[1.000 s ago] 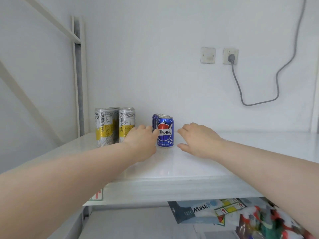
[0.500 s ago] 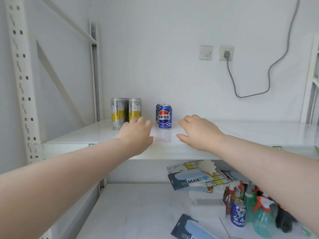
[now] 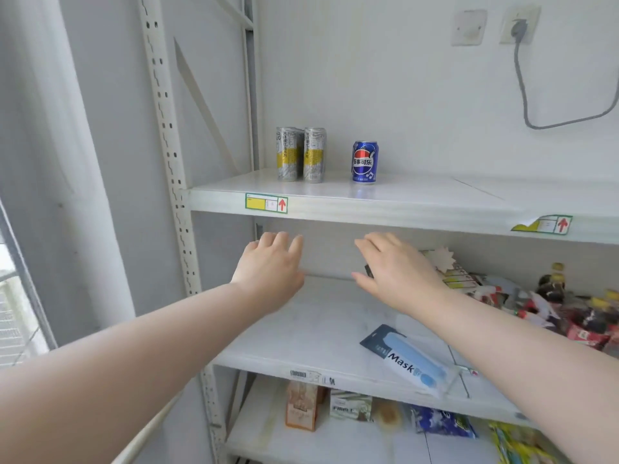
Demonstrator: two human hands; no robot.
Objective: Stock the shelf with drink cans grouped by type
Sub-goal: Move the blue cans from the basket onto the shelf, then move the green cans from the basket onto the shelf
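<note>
On the upper shelf [image 3: 402, 204] stand two tall silver-and-yellow cans [image 3: 301, 155] side by side at the left. To their right stands a blue Pepsi can [image 3: 364, 161]; any cans behind it are hidden. My left hand [image 3: 271, 267] hangs below the upper shelf's front edge, fingers relaxed and holding nothing. My right hand [image 3: 397, 267] is level with it further right, also open and holding nothing. Both hands are in front of the middle shelf [image 3: 318, 333], well apart from the cans.
A mask packet [image 3: 407, 358] lies on the middle shelf near its front. Bottles and packets [image 3: 569, 306] crowd its right side. Boxes and snack bags [image 3: 351, 408] fill the lowest shelf. A perforated upright post [image 3: 170, 155] stands at the left; a grey cable [image 3: 549, 95] hangs on the wall.
Both hands have drawn back from the Pepsi cans and dropped below the upper shelf's edge. The view has pulled away, showing the lower shelves.
</note>
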